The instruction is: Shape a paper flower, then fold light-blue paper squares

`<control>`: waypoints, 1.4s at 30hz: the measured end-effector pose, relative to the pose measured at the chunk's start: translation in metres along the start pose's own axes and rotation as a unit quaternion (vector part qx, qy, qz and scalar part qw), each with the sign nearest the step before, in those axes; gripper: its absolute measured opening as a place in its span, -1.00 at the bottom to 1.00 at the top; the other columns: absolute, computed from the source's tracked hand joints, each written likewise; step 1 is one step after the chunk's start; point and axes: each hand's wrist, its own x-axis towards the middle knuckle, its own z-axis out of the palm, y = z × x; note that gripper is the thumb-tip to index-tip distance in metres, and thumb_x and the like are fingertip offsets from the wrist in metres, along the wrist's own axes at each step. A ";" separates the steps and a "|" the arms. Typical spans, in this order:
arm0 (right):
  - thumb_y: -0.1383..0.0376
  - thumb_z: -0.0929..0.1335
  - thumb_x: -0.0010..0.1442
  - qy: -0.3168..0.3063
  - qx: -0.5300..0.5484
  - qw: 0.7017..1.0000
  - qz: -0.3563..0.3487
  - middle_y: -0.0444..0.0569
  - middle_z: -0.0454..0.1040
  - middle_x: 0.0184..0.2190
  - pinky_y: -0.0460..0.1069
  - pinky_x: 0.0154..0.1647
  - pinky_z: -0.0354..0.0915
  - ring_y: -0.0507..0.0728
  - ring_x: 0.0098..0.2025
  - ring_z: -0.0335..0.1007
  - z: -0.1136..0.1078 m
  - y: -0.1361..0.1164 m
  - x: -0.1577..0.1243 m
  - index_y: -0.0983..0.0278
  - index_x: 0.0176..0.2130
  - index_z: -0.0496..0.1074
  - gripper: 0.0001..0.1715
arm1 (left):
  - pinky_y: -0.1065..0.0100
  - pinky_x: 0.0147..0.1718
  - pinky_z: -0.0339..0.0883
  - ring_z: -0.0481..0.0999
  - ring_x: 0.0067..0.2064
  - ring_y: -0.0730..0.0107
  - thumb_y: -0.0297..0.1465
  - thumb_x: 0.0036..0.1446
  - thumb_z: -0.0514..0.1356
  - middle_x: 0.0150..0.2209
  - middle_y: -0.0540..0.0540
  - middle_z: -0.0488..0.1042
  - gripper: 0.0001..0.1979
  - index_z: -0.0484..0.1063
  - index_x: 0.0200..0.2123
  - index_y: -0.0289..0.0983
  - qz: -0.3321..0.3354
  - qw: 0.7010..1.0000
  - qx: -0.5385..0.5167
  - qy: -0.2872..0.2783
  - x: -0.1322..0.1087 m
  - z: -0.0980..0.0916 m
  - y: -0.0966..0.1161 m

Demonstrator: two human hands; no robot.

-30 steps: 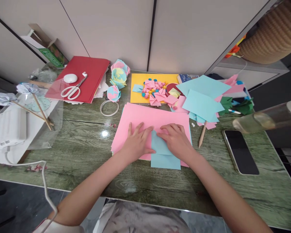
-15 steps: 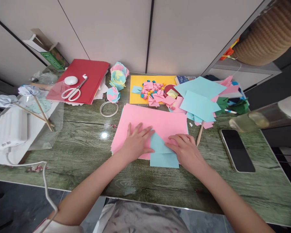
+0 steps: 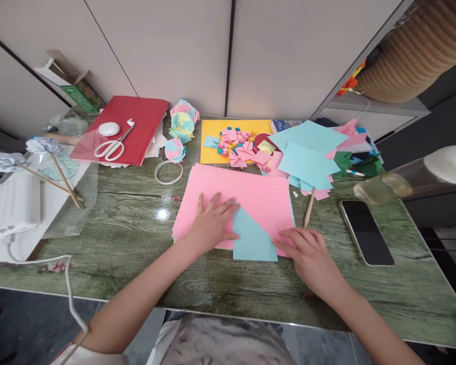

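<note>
A light blue sheet of paper (image 3: 253,241) with a slanted upper-right edge lies over the lower part of a stack of pink paper (image 3: 243,185), and its bottom edge extends past the stack onto the table. My left hand (image 3: 209,225) rests flat on the pink stack, fingers spread, with the index fingertip and thumb at the blue sheet's left edge. My right hand (image 3: 309,248) is at the blue sheet's right edge. Its fingers are close together, and thumb and index finger pinch at that edge; the fingertips' undersides are hidden.
Blue sheets (image 3: 307,157), a wooden stick (image 3: 309,208) and a phone (image 3: 367,233) lie right of the stack. Behind it are small folded paper pieces on a yellow sheet (image 3: 209,126). A tape roll (image 3: 168,173), paper flowers (image 3: 182,124) and scissors (image 3: 110,148) sit left.
My right hand has moved right and toward me along the blue sheet. The horizontal edge across the blue paper no longer shows. My left hand has stayed in place.
</note>
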 end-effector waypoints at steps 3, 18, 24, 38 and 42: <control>0.56 0.22 0.04 0.002 0.000 1.000 0.000 -0.03 0.38 -0.08 0.12 -0.03 0.03 0.18 -0.02 0.15 0.000 -0.001 -0.002 0.15 -0.13 0.43 -0.52 | -0.23 0.09 -0.53 -0.20 0.24 -0.08 0.07 -0.06 0.05 0.22 -0.01 0.04 -0.23 -0.05 0.20 -0.06 0.001 1.000 0.004 0.000 0.000 0.000 0.000; 0.56 0.21 0.05 0.025 0.023 0.999 0.002 0.00 0.38 -0.13 0.14 -0.01 0.02 0.18 -0.06 0.17 0.003 0.000 -0.002 0.16 -0.15 0.44 -0.53 | -0.25 0.08 -0.46 -0.33 0.25 -0.15 0.17 -0.20 0.06 0.26 -0.08 -0.11 -0.08 -0.06 0.20 -0.12 -0.015 1.000 0.013 0.006 0.006 -0.001 -0.007; 0.55 0.22 0.07 0.025 0.035 0.999 0.010 -0.01 0.38 -0.13 0.14 0.01 0.01 0.18 -0.05 0.16 0.005 -0.001 -0.003 0.16 -0.14 0.44 -0.55 | -0.13 0.14 -0.38 -0.24 0.26 0.01 -0.08 0.15 -0.12 0.24 -0.13 -0.04 -0.40 0.01 0.18 -0.27 -0.095 0.991 0.016 0.089 0.002 -0.009 0.008; 0.55 0.21 0.06 0.032 0.058 0.998 0.005 0.02 0.37 -0.14 0.16 0.01 0.02 0.18 -0.06 0.15 0.009 0.002 -0.004 0.18 -0.14 0.43 -0.55 | -0.04 0.18 -0.37 0.09 0.17 0.18 -0.14 0.16 -0.08 0.10 -0.04 0.27 -0.54 0.20 0.09 -0.17 0.084 0.993 -0.054 0.067 0.008 0.001 0.002; 0.55 0.20 0.07 0.037 0.059 0.998 0.004 0.02 0.37 -0.14 0.16 0.01 0.02 0.18 -0.06 0.15 0.009 0.003 -0.005 0.18 -0.13 0.43 -0.55 | -0.08 0.17 -0.41 -0.02 0.22 0.14 -0.15 0.16 -0.06 0.09 0.01 0.28 -0.58 0.24 0.06 -0.11 0.065 0.992 -0.039 0.096 0.014 -0.001 -0.006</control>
